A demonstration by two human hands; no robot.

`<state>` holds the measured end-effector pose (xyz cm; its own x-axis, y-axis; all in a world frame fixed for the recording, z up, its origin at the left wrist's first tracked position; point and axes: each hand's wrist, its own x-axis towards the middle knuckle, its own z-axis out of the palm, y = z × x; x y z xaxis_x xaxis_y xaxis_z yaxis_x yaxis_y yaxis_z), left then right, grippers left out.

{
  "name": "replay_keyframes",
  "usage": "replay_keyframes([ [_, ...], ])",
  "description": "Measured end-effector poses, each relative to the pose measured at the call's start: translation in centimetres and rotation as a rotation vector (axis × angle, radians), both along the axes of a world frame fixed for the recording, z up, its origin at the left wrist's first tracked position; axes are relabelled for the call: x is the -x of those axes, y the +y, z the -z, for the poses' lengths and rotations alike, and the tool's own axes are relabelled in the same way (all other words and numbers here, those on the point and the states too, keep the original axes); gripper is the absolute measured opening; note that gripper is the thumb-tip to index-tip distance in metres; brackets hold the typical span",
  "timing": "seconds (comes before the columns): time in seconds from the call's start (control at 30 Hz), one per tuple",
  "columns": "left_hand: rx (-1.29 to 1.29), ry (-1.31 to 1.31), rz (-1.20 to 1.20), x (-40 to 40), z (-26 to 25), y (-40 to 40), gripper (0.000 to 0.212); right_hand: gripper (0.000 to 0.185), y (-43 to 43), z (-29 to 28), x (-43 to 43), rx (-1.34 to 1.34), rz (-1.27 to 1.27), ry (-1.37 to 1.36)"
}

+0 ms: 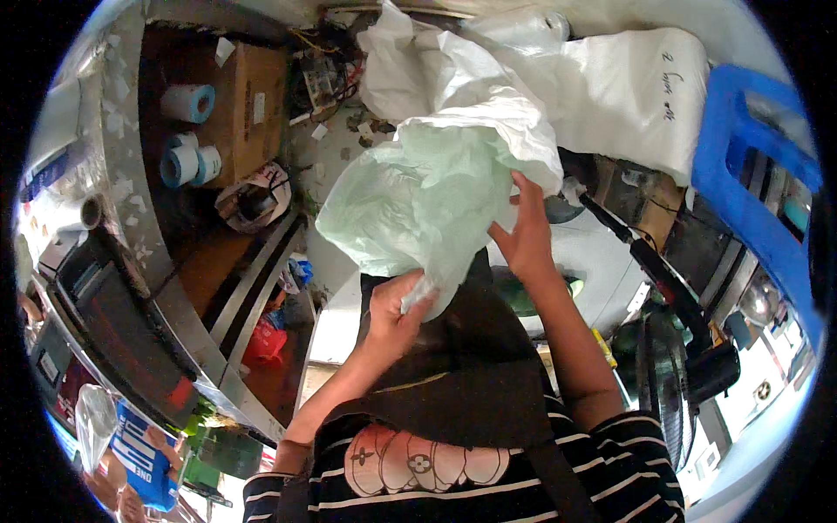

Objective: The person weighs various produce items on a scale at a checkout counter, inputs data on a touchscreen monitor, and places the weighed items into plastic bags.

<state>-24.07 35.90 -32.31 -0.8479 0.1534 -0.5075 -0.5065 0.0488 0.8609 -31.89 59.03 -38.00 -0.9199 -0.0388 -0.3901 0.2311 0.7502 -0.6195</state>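
Note:
A thin, pale green translucent plastic bag (386,209) hangs crumpled before my chest. My left hand (397,310) pinches its lower corner between thumb and fingers. Its upper part reaches into the mouth of a white woven-looking sack (484,78), whose folded rim surrounds it. At the bag's right side is my right hand (526,229), fingertips at the sack's rim and thumb against the green film. Thumb and fingers are spread there; whether they grip the film is unclear. The inside of the sack is hidden by the green bag.
A white wrapped bundle (628,98) bearing handwriting lies beyond, beside a blue plastic frame (713,144). A black fan (660,386) stands at right. Left, a shelf holds label rolls (189,103) and a cardboard box (252,111). A person in a blue top (140,451) is lower left.

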Motion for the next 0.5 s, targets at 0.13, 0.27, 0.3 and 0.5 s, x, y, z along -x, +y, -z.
replay_keyframes([
  [0.13,-0.009,0.392,0.329,0.3,-3.5,0.1,0.039,0.042,-0.6,0.7,2.7,0.318,0.101,-0.193],
  [0.27,0.009,0.434,0.595,0.4,-5.8,2.4,0.044,0.020,1.3,-0.4,4.0,0.672,0.264,-0.062],
  [0.3,0.026,0.432,0.659,0.4,-6.4,2.8,0.045,0.019,2.1,-1.2,4.0,0.790,0.350,-0.015],
  [0.5,0.118,0.458,0.622,2.2,-9.4,5.4,0.042,0.051,4.3,-9.8,2.4,0.768,0.657,-0.055],
])
